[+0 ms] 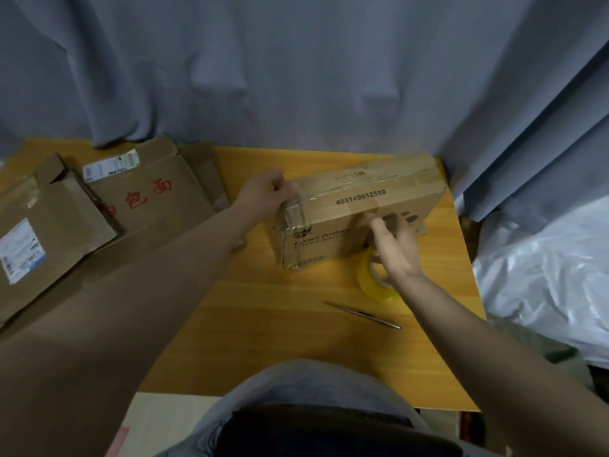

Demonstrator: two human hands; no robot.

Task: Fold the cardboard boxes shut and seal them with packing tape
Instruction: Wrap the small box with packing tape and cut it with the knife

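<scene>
Head view: the box [359, 209] sits far right on the tabletop [263, 324], flaps down and taped. The left hand [265, 192] grips its left end, likely steadying it. The right hand [397, 247] touches the front face above the tape roll [365, 282]; whether it pinches tape is unclear.

The person's left forearm [158, 275] and right forearm [487, 334] are bare along all their visible length, as are the left hand [263, 194] and the right hand [397, 250]. Over the lap lie faded grey-blue trousers [306, 380], of a cloth that may be denim, though the blur leaves that unsure. Below them, at the bottom edge, shows a black smooth-looking garment [329, 430] with a rounded upper hem.
</scene>
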